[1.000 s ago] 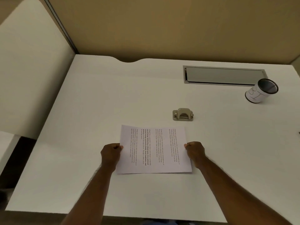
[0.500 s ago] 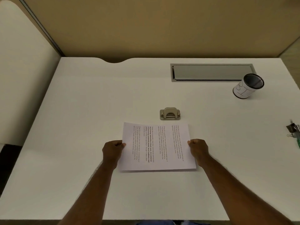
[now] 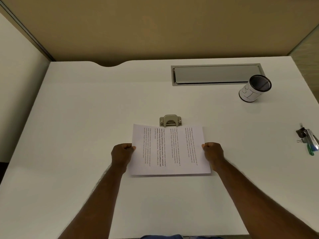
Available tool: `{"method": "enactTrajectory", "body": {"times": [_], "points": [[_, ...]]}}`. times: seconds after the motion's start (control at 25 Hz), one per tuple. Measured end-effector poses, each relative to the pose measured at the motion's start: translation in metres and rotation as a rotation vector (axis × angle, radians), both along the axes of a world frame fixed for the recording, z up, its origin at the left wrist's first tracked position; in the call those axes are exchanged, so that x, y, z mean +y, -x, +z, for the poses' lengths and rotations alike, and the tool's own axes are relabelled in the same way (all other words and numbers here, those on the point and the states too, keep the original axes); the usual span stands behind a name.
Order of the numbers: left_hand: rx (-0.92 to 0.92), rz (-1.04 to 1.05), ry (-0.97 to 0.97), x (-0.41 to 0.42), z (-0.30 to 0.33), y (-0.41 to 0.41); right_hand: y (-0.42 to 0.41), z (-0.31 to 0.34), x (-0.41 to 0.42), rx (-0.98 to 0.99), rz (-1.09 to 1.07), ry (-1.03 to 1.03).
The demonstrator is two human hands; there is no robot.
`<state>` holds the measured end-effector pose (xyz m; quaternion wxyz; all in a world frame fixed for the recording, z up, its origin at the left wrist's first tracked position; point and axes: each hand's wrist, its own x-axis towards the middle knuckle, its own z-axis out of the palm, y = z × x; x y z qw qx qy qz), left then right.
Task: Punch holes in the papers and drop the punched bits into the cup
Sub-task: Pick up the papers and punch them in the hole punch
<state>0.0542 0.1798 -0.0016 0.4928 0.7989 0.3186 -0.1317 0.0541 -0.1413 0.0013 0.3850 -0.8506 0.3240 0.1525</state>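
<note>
A printed sheet of paper point(image 3: 170, 150) lies sideways over the middle of the white desk point(image 3: 86, 118). My left hand point(image 3: 121, 155) pinches its left edge and my right hand point(image 3: 213, 154) pinches its right edge. The paper's far edge reaches the front of a small metal hole punch point(image 3: 170, 119), which sits just beyond it. A white cup point(image 3: 254, 88) with a dark mesh inside and handwritten marks stands at the far right of the desk.
A grey cable-tray flap point(image 3: 215, 74) is set into the desk behind the punch. Binder clips and a green pen point(image 3: 309, 140) lie at the right edge. Tan partition walls close off the back and left sides.
Both hands have slid the paper away from me, so its far edge now meets the hole punch. The view has also shifted, bringing the clips at the right into sight.
</note>
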Motion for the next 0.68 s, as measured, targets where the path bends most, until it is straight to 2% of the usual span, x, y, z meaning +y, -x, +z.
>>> {"method": "enactTrajectory", "body": {"times": [0.44,0.68], "points": [[0.011,0.030,0.032,-0.016,-0.005,-0.010,-0.007,-0.005,-0.015,-0.019,-0.040,0.005],[0.003,0.073,-0.029,-0.021,-0.001,-0.013,-0.013,-0.001,-0.014,-0.045,-0.079,-0.029]]}}
